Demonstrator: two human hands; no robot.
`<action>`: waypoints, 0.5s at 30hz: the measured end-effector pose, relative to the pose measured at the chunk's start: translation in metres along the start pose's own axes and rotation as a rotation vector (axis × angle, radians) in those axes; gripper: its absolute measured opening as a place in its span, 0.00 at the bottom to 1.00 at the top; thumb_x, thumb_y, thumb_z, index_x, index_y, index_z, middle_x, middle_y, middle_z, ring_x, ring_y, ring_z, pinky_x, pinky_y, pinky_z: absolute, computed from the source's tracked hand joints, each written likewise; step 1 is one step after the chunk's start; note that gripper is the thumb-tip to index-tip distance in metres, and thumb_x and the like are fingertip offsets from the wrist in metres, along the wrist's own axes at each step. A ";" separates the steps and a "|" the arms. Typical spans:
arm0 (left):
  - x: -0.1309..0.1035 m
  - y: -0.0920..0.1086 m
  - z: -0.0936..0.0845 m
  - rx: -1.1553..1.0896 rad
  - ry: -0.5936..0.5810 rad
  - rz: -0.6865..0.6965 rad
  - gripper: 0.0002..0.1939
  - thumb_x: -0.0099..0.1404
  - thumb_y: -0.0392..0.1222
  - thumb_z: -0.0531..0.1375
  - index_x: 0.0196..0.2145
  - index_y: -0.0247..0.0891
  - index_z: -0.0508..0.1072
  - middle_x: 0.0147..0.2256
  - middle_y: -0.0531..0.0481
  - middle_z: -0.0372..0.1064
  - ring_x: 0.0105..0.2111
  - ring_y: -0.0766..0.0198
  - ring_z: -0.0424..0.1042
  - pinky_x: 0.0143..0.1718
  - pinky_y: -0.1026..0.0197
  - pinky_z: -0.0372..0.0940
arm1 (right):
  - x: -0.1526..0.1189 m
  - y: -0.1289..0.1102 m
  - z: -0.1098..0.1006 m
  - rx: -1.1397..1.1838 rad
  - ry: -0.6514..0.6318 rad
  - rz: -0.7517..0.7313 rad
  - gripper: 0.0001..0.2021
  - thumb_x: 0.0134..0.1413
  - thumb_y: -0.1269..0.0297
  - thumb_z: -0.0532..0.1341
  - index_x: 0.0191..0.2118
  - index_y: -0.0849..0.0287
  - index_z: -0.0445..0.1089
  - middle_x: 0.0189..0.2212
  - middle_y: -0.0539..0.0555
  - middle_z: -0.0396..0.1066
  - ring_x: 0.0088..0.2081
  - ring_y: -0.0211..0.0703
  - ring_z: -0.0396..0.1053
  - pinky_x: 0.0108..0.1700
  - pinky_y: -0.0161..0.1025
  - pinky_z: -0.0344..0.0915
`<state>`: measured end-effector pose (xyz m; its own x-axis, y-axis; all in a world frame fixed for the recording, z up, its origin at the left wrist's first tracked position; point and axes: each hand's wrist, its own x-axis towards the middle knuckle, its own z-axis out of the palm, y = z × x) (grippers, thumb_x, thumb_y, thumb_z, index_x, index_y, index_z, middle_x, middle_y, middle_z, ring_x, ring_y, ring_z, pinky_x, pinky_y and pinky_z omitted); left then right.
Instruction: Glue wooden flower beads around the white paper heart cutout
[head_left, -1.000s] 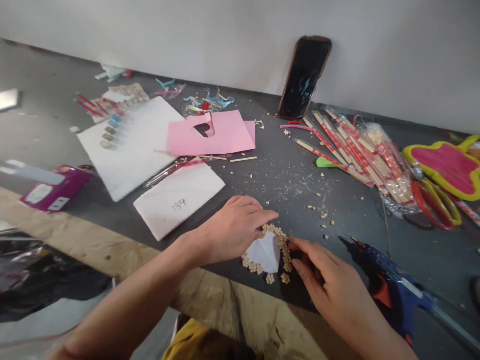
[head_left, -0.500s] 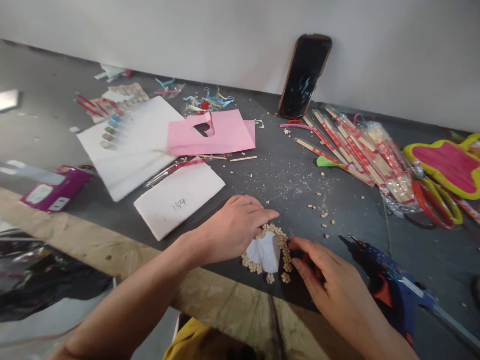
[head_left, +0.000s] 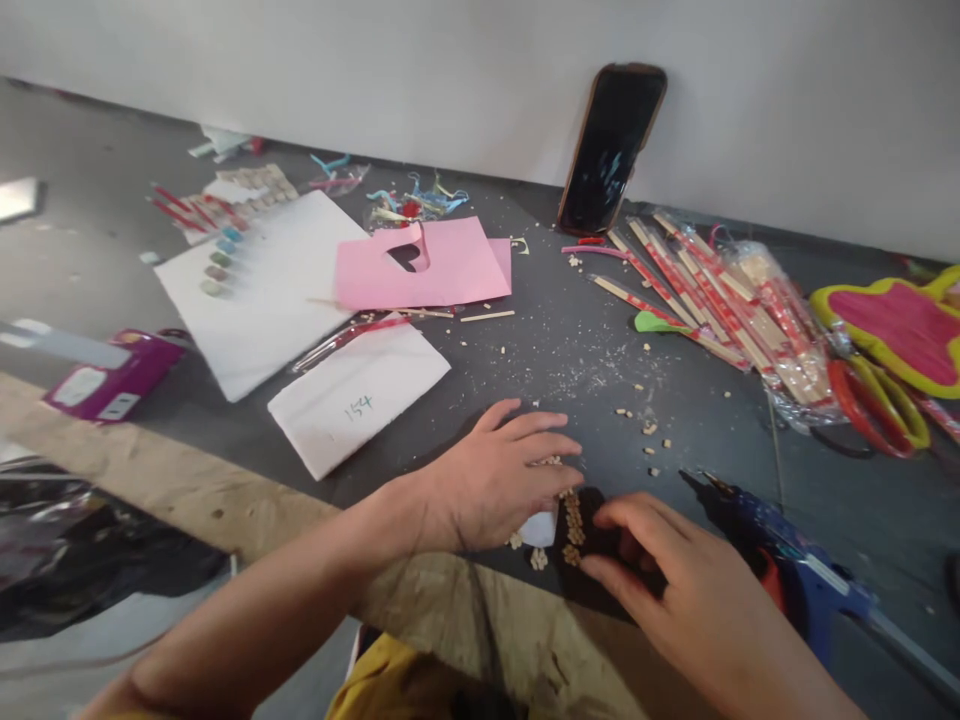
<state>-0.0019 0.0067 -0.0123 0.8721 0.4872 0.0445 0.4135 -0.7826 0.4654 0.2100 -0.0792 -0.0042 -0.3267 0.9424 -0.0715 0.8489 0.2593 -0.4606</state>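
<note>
Near the table's front edge lies a ring of small tan flower-shaped wooden pieces (head_left: 574, 520) around a white paper piece (head_left: 541, 528). My left hand (head_left: 506, 475) is spread palm down over it, fingers apart, hiding much of the paper and the ring's upper left. To the right, my right hand (head_left: 667, 560) has its thumb and forefinger apart, the thumb tip close to the lowest flower on that side. Whether the thumb touches that flower I cannot tell. One loose-looking flower (head_left: 538, 559) sits at the ring's bottom.
A blue glue gun (head_left: 806, 580) lies to the right. Behind are wrapped chopsticks (head_left: 720, 290), scissors (head_left: 874, 410), a leaning phone (head_left: 611, 150), pink paper (head_left: 457, 270) and a folded white sheet (head_left: 360, 400). Wood crumbs (head_left: 649, 428) scatter mid-table. A purple box (head_left: 112, 375) stands left.
My left hand has spread its fingers and moved right, over the ring, covering more of the paper. My right hand has drawn slightly down, its finger and thumb wider apart.
</note>
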 end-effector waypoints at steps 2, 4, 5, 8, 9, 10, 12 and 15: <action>0.001 0.001 0.004 -0.007 -0.018 0.021 0.15 0.68 0.37 0.53 0.51 0.42 0.69 0.55 0.48 0.65 0.62 0.51 0.54 0.61 0.39 0.46 | -0.003 -0.002 0.002 -0.076 -0.015 -0.008 0.08 0.51 0.61 0.63 0.37 0.52 0.65 0.32 0.49 0.72 0.31 0.41 0.72 0.31 0.37 0.68; 0.001 0.001 0.005 -0.007 -0.021 0.022 0.16 0.67 0.36 0.53 0.51 0.42 0.69 0.55 0.48 0.65 0.61 0.51 0.55 0.61 0.39 0.46 | -0.005 -0.003 0.005 -0.125 -0.015 -0.022 0.11 0.49 0.59 0.65 0.38 0.53 0.65 0.32 0.50 0.72 0.30 0.42 0.72 0.29 0.38 0.67; 0.002 0.001 0.005 -0.003 -0.021 0.022 0.16 0.67 0.35 0.53 0.52 0.42 0.69 0.55 0.48 0.66 0.61 0.51 0.55 0.61 0.39 0.46 | -0.006 -0.003 0.007 -0.141 -0.017 -0.025 0.12 0.48 0.59 0.65 0.38 0.53 0.64 0.32 0.49 0.71 0.30 0.42 0.72 0.28 0.38 0.66; 0.002 0.000 0.005 0.015 -0.032 0.017 0.19 0.65 0.33 0.53 0.52 0.42 0.68 0.54 0.48 0.66 0.60 0.51 0.55 0.61 0.39 0.46 | -0.006 -0.003 0.009 -0.176 0.001 -0.040 0.12 0.48 0.61 0.65 0.38 0.53 0.64 0.31 0.49 0.71 0.28 0.42 0.72 0.27 0.38 0.65; 0.002 0.000 0.004 0.020 -0.038 0.015 0.19 0.64 0.32 0.53 0.52 0.42 0.68 0.54 0.48 0.66 0.60 0.50 0.55 0.61 0.40 0.47 | -0.006 -0.003 0.008 -0.183 0.010 -0.050 0.12 0.48 0.62 0.65 0.38 0.54 0.64 0.31 0.49 0.71 0.28 0.43 0.72 0.27 0.38 0.65; 0.002 -0.001 0.004 0.023 -0.042 0.014 0.20 0.63 0.32 0.53 0.52 0.42 0.68 0.54 0.49 0.66 0.60 0.50 0.55 0.61 0.40 0.47 | -0.005 -0.003 0.008 -0.183 0.016 -0.058 0.12 0.48 0.61 0.65 0.38 0.54 0.64 0.31 0.50 0.71 0.29 0.43 0.72 0.27 0.38 0.66; 0.002 -0.001 0.004 0.036 -0.042 0.006 0.20 0.63 0.32 0.53 0.52 0.41 0.67 0.53 0.48 0.66 0.59 0.50 0.55 0.61 0.41 0.47 | -0.003 -0.003 0.006 -0.164 0.023 -0.061 0.09 0.52 0.61 0.62 0.38 0.54 0.65 0.31 0.50 0.71 0.29 0.43 0.72 0.28 0.38 0.66; 0.003 -0.001 0.005 0.064 -0.026 -0.002 0.19 0.64 0.33 0.53 0.52 0.42 0.68 0.51 0.48 0.67 0.58 0.51 0.57 0.60 0.42 0.48 | 0.000 -0.005 0.004 -0.139 0.051 -0.051 0.04 0.59 0.64 0.54 0.38 0.54 0.65 0.31 0.50 0.72 0.29 0.39 0.72 0.29 0.36 0.67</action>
<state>0.0022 0.0069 -0.0173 0.8774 0.4793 0.0204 0.4303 -0.8051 0.4082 0.2042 -0.0810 -0.0058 -0.3522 0.9359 -0.0044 0.8823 0.3304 -0.3351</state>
